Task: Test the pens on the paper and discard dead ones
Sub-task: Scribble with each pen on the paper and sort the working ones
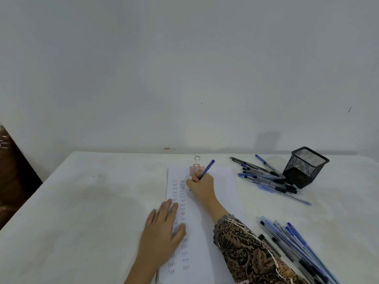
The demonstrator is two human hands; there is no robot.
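On the white table (82, 212) in front of me lies the paper (223, 181), a long sheet running away from me, held at its far end by a pink binder clip (197, 164) with its wire loop standing up. Two columns of the word "Test" run down the sheet's left part.

My left hand (162, 232) lies flat on the near left part of the sheet, fingers straight and slightly spread, pressing it down; the fingertips cover some of the left column.

My right hand (202, 186) is further up the sheet, just below the clip. Its fingers are curled tight round a blue pen (207, 168), whose capped end slants up and to the right. The writing tip is hidden under my fingers, so I cannot tell for sure that it touches the sheet, though a small dark mark sits just beside my hand, right of the second column. A patterned brown sleeve (246, 249) covers that forearm.

Far to the right stands a black mesh pen cup (305, 167), tilted, with a loose heap of pens (266, 177) against its left side. A second heap of pens (297, 249) lies near me on the right, beside my sleeve.
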